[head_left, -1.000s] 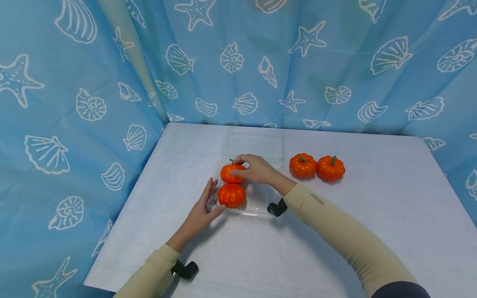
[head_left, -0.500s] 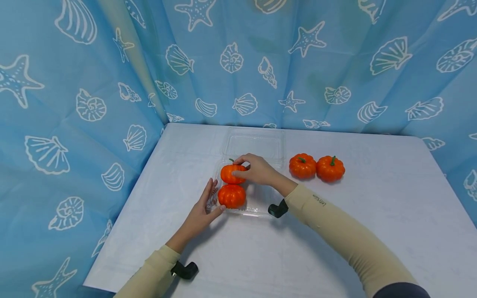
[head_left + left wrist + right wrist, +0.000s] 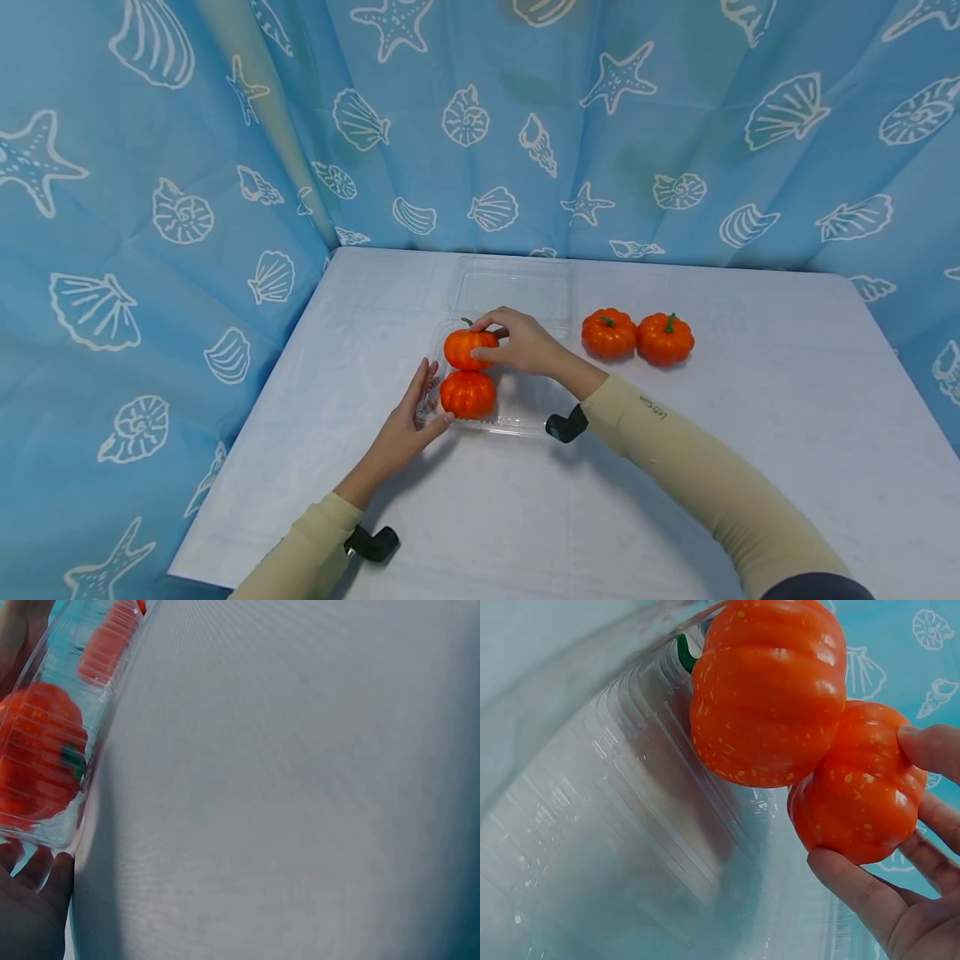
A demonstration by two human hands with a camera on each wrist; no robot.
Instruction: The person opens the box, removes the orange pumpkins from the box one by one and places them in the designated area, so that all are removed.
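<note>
Two small orange pumpkins are in the left part of a clear plastic clamshell box (image 3: 517, 408). My right hand (image 3: 517, 343) grips the far pumpkin (image 3: 467, 349), its thumb and fingers spread around it, as the right wrist view shows too. The near pumpkin (image 3: 468, 396) touches the held one. In the right wrist view it appears larger, its green stem pointing left. My left hand (image 3: 405, 429) rests against the box's left front corner, fingers straight along the side and thumb at the front edge. Through the box wall in the left wrist view shows a pumpkin (image 3: 37, 750).
The box's clear lid (image 3: 513, 287) lies folded back behind it. Two more orange pumpkins stand side by side to the right, a left one (image 3: 609, 334) and a right one (image 3: 665, 339). A white cloth covers the table (image 3: 675, 467); a blue shell-print curtain (image 3: 465, 167) hangs behind.
My right hand has shifted slightly right, and the far pumpkin in its grip has turned or shifted a little with it. The near pumpkin has moved barely to the right. My left hand is still.
</note>
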